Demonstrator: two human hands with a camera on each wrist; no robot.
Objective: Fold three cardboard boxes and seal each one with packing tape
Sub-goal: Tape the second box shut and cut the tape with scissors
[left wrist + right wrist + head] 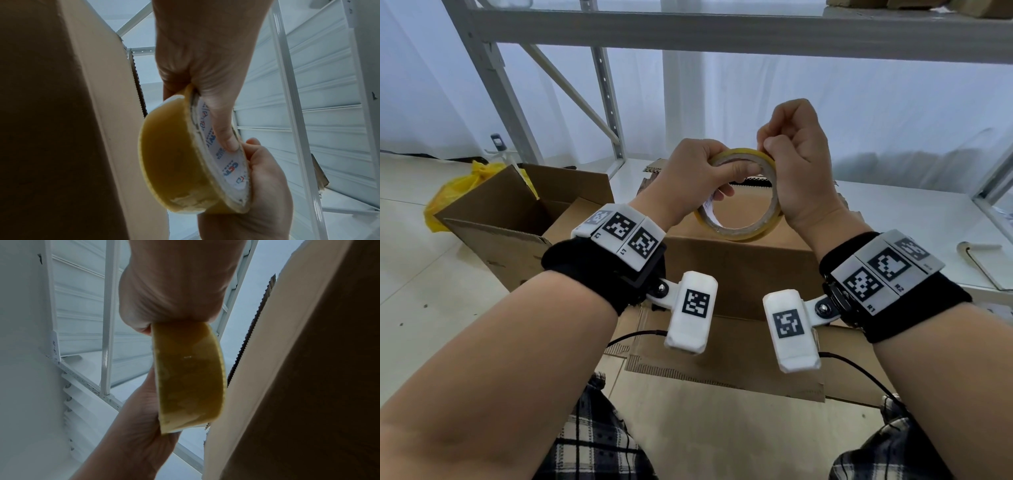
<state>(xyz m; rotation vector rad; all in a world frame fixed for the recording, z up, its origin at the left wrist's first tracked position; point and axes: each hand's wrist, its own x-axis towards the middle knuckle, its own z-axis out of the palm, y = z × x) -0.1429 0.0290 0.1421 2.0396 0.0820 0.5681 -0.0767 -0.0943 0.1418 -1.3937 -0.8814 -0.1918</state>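
a yellow plastic bag [453,192] sat on the pale floor at far left, tucked behind an open cardboard box [517,212] whose flaps stood up and spread. just right of it, the person's left hand [688,178] gripped a roll of packing tape [739,195] held upright in the air, thumb hooked inside the ring against the printed white core and fingers wrapped over its upper rim. in the left wrist view the thumb [224,134] lay pressed flat on the core's lettering while the yellowish band of the roll [174,159] faced the camera. the right hand [801,164] closed on the opposite side of the roll, its fingertips bunched and pinching at the top edge of the tape; whether a loose end was caught there could not be told. the right wrist view showed that hand's fist clamped on the roll [189,378] from above. directly below and behind the roll stood a folded cardboard box [736,267], its top closed, blocking the floor beyond; a flattened sheet of cardboard [722,370] lay in front of it, by the person's plaid-clad knees. grey metal shelving [599,85] rose behind the scene against a white sheeted wall. at far right a white-handled tool [979,260] lay on the floor, too blurred to identify.
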